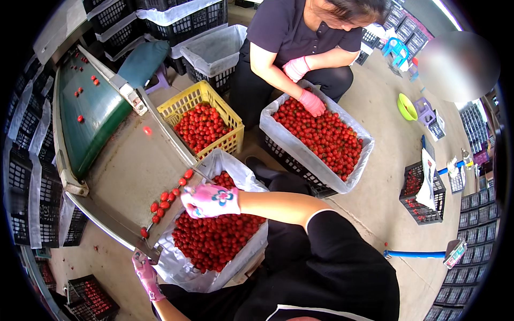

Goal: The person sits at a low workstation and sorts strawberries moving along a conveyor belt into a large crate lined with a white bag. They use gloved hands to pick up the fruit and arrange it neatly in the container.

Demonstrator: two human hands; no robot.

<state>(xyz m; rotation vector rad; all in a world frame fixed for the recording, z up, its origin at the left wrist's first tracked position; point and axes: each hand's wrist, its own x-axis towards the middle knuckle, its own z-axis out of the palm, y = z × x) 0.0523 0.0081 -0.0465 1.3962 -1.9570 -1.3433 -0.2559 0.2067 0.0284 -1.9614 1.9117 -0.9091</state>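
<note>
My right hand, in a pink flowered glove, hovers over a crate of cherry tomatoes lined with a white sheet. Its fingers are curled at the lip of a metal chute; whether they hold anything is hidden. A short row of red cherry tomatoes lies along that lip. At the chute's lower corner is my left hand, gloved alike, its fingertips against or just below the edge; its grip is unclear. Above the chute, a green conveyor belt carries a few scattered tomatoes.
A co-worker's pink-gloved hand reaches into another lined tomato crate. Beside the chute stands a yellow crate with tomatoes. Stacked black crates line the left. Farther right are a black crate and a blue-poled scale.
</note>
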